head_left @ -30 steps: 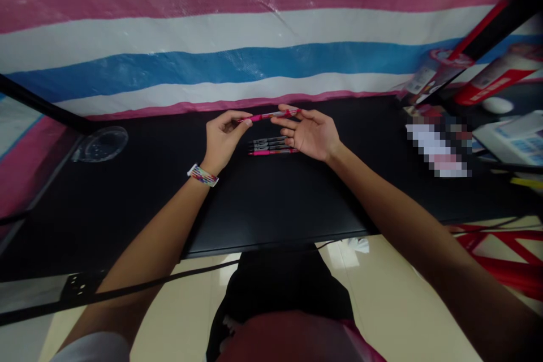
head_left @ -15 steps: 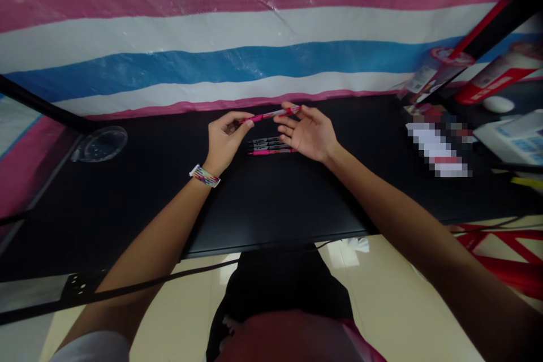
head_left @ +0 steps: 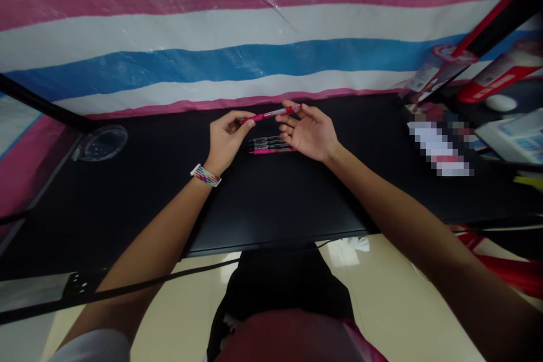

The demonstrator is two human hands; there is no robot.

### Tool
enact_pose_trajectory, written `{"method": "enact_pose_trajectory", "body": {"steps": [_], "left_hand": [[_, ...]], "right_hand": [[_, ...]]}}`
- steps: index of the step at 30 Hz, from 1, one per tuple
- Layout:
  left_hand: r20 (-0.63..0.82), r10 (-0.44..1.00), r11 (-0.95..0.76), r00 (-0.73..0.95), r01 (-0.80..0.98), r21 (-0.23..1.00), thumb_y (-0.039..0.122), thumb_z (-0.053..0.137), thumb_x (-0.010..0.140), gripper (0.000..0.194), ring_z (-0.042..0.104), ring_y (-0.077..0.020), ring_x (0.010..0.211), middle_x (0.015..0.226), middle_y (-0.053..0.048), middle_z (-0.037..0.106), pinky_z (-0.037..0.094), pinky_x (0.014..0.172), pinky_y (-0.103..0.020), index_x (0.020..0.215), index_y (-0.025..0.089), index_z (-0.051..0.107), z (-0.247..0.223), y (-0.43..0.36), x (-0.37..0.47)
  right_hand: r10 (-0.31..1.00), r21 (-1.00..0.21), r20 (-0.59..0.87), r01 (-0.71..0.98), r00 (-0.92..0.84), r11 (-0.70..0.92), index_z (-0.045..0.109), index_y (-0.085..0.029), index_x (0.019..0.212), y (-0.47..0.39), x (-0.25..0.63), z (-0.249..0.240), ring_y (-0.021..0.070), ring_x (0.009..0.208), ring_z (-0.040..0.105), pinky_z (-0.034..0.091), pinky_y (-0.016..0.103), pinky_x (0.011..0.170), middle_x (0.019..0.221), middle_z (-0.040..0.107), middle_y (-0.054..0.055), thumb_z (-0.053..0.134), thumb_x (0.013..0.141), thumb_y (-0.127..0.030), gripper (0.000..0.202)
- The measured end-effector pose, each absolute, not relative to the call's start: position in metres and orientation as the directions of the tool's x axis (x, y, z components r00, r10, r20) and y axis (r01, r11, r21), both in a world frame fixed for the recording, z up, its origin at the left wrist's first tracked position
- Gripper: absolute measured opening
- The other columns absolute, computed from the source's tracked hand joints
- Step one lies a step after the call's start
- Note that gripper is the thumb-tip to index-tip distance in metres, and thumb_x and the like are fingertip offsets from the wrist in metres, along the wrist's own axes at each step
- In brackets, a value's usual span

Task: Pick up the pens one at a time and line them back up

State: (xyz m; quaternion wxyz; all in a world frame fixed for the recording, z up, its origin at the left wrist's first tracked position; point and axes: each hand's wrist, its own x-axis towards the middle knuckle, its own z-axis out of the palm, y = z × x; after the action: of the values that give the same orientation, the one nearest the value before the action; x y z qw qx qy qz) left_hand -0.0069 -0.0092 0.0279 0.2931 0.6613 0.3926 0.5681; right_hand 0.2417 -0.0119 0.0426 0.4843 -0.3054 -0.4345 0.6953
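A pink pen (head_left: 271, 115) with a clear barrel is held above the black desk, tilted slightly up to the right. My left hand (head_left: 228, 137) pinches its left end between thumb and fingers. At the other end, my right hand (head_left: 311, 133) has its thumb and index finger on the pen's tip, palm turned up and the remaining fingers loosely curled. Just below, several pens lie side by side on the desk: black ones (head_left: 265, 142) and a pink one (head_left: 269, 151) nearest me. My right fingers hide their right ends.
On the black desk (head_left: 271, 198), a clear round plastic lid (head_left: 102, 143) lies at the left. To the right stand a clear cup (head_left: 441, 70), a red-and-white container (head_left: 500, 73) and a white box (head_left: 515, 136). A striped sheet (head_left: 237, 62) hangs behind.
Both hands keep the pink pen in nearly the same place. The view has shifted very slightly, and the right fingers are curled a little more.
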Motion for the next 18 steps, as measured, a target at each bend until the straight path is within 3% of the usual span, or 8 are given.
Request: {"method": "enact_pose_trajectory", "body": {"steps": [11,18], "left_hand": [[0.518,0.854,-0.517,0.042,0.175,0.838,0.059,0.091,0.094,0.037,0.080,-0.0222,0.098,0.109,-0.008,0.087,0.064,0.097,-0.039,0.108,0.025,0.088,0.0285,-0.0096,-0.0057],[0.496,0.867,-0.496,0.050,0.194,0.846,0.061,0.089,0.094,0.039,0.080,-0.0232,0.099,0.107,-0.008,0.087,0.063,0.096,-0.040,0.107,0.024,0.087,0.0258,-0.0117,-0.0028]], "right_hand": [[0.945,-0.898,-0.013,-0.412,-0.326,-0.155,0.073,-0.030,0.134,-0.0125,0.2403,0.0443,0.0242,0.100,0.077,0.067,0.038,0.085,0.117,0.084,0.008,0.064,0.102,-0.075,0.056],[0.953,-0.935,0.004,-0.338,-0.304,-0.104,0.074,-0.030,0.129,-0.0123,0.2391,0.0436,0.0220,0.088,0.071,0.062,0.036,0.073,0.112,0.083,0.008,0.061,0.104,-0.078,0.056]]}}
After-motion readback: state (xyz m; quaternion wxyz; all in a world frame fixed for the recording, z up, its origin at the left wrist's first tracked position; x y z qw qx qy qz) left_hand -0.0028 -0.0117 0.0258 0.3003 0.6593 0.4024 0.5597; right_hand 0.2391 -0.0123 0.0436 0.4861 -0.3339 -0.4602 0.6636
